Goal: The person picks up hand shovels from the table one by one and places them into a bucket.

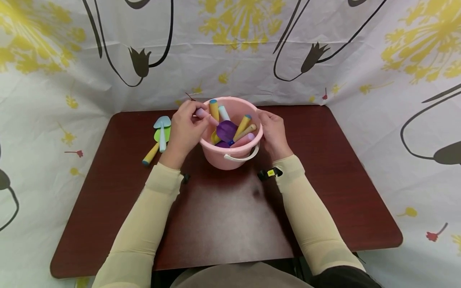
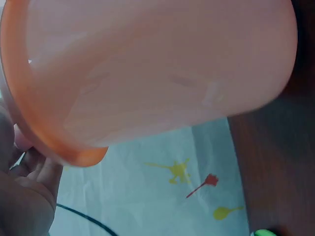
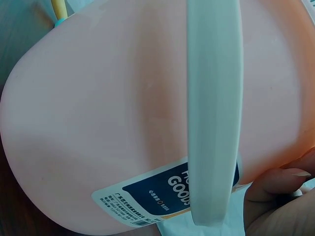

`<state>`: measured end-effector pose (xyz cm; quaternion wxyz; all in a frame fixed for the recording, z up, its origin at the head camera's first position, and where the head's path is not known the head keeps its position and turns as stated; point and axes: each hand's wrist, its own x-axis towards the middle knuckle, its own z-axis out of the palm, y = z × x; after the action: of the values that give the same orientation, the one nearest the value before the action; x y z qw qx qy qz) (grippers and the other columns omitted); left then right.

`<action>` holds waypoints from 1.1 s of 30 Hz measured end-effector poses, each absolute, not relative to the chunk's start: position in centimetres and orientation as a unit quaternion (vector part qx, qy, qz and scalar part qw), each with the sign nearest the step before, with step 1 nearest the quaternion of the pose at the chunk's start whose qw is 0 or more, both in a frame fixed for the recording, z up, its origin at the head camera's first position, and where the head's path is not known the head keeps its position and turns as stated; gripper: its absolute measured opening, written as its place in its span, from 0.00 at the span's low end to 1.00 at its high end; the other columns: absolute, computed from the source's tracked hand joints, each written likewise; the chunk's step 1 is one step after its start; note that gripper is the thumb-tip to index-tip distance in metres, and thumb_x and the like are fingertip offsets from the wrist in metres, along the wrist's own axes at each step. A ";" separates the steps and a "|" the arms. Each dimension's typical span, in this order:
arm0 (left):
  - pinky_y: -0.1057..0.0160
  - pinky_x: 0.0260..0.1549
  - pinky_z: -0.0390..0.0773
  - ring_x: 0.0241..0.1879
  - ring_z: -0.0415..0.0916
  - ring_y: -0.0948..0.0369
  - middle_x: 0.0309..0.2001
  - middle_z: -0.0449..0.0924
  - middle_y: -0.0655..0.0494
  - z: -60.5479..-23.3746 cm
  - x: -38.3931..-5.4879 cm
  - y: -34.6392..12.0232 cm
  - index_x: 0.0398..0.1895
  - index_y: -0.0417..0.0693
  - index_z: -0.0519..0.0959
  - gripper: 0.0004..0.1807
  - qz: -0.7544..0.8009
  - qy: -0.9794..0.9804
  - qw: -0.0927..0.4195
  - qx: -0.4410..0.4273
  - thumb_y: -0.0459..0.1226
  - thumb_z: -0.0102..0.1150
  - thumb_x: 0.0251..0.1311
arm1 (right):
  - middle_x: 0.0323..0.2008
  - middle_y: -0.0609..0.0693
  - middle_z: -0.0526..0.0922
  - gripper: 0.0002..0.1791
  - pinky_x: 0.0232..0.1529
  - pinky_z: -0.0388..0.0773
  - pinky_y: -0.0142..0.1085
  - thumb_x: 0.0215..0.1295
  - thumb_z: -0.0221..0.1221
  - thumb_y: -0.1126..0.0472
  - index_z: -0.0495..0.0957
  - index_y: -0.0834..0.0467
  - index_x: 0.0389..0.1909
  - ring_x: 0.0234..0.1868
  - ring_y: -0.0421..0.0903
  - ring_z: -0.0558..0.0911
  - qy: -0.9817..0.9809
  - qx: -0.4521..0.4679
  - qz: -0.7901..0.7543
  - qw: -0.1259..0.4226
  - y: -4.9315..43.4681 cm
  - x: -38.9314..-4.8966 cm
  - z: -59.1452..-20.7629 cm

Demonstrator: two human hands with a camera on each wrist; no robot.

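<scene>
A pink bucket [image 1: 221,160] stands on the table, filled with several toy sand tools. My left hand [image 1: 185,128] pinches the lilac handle of a toy shovel [image 1: 227,131], whose purple scoop points down into the bucket. On the opposite side, my right hand [image 1: 273,132] grips the bucket's rim. Yellow handles [image 1: 243,125] with blue ends and a pale blue handle [image 1: 223,113] stick up inside. A white carrying handle [image 1: 243,158] hangs over the front. In the right wrist view a blue-and-white label [image 3: 157,196] shows on the bucket's side.
Left of the bucket, a light blue toy shovel [image 1: 162,136] lies over a green one with a yellow handle [image 1: 150,154]. The dark red wooden table [image 1: 230,224] has rounded corners. Patterned white cloth [image 1: 230,80] hangs behind and at both sides.
</scene>
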<state>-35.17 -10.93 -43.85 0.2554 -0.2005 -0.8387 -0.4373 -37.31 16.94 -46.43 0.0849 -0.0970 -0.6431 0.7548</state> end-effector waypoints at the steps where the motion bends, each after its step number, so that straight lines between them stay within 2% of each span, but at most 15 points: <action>1: 0.57 0.50 0.88 0.46 0.83 0.55 0.48 0.82 0.49 -43.8 -35.2 -11.0 0.53 0.41 0.86 0.13 -0.429 -0.843 0.254 -0.203 0.38 0.73 0.73 | 0.61 0.64 0.87 0.21 0.40 0.89 0.32 0.78 0.62 0.58 0.87 0.65 0.63 0.51 0.48 0.90 -0.644 -0.098 0.754 0.084 17.0 -37.3 -46.4; 5: 0.54 0.46 0.84 0.42 0.79 0.52 0.46 0.82 0.47 -43.1 -35.0 -11.7 0.53 0.41 0.86 0.13 -0.392 -0.862 0.242 -0.209 0.39 0.74 0.72 | 0.59 0.64 0.87 0.21 0.38 0.89 0.32 0.78 0.63 0.58 0.87 0.65 0.63 0.49 0.47 0.90 -0.639 -0.095 0.759 0.083 17.1 -37.3 -46.3; 11: 0.52 0.46 0.81 0.43 0.77 0.50 0.47 0.84 0.48 -42.1 -34.8 -12.6 0.52 0.43 0.88 0.13 -0.356 -0.891 0.198 -0.198 0.40 0.76 0.71 | 0.53 0.63 0.89 0.19 0.25 0.83 0.29 0.77 0.64 0.57 0.88 0.64 0.61 0.35 0.42 0.90 -0.636 -0.098 0.760 0.085 17.1 -37.4 -46.3; 18: 0.50 0.46 0.77 0.46 0.75 0.49 0.47 0.86 0.49 -42.2 -35.3 -12.7 0.49 0.43 0.89 0.11 -0.318 -0.909 0.161 -0.214 0.40 0.76 0.71 | 0.60 0.66 0.86 0.22 0.31 0.86 0.29 0.78 0.62 0.58 0.85 0.64 0.66 0.42 0.44 0.90 -0.645 -0.099 0.754 0.078 17.0 -37.4 -46.5; 22: 0.50 0.48 0.76 0.50 0.74 0.48 0.48 0.86 0.49 -42.6 -35.7 -12.7 0.48 0.43 0.89 0.08 -0.316 -0.907 0.154 -0.233 0.38 0.74 0.73 | 0.58 0.66 0.87 0.22 0.26 0.83 0.28 0.78 0.62 0.58 0.86 0.64 0.65 0.37 0.42 0.89 -0.643 -0.097 0.755 0.081 16.9 -37.4 -46.5; 27: 0.49 0.51 0.74 0.53 0.71 0.46 0.51 0.83 0.48 -42.7 -36.1 -12.8 0.50 0.43 0.86 0.06 -0.305 -0.908 0.133 -0.254 0.35 0.66 0.77 | 0.56 0.64 0.88 0.20 0.23 0.82 0.28 0.78 0.63 0.58 0.87 0.64 0.63 0.32 0.41 0.89 -0.638 -0.097 0.760 0.084 17.0 -37.4 -46.6; 33: 0.47 0.54 0.74 0.56 0.70 0.46 0.53 0.83 0.47 -42.6 -36.2 -12.9 0.54 0.42 0.85 0.09 -0.302 -0.907 0.119 -0.269 0.36 0.62 0.80 | 0.56 0.65 0.88 0.20 0.31 0.86 0.30 0.77 0.64 0.58 0.87 0.65 0.62 0.40 0.44 0.90 -0.628 -0.092 0.768 0.084 17.0 -37.5 -46.7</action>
<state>-36.16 -12.91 -42.65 0.1188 -0.2689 -0.9069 -0.3017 -37.50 16.99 -46.68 0.0843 -0.0924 -0.6279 0.7682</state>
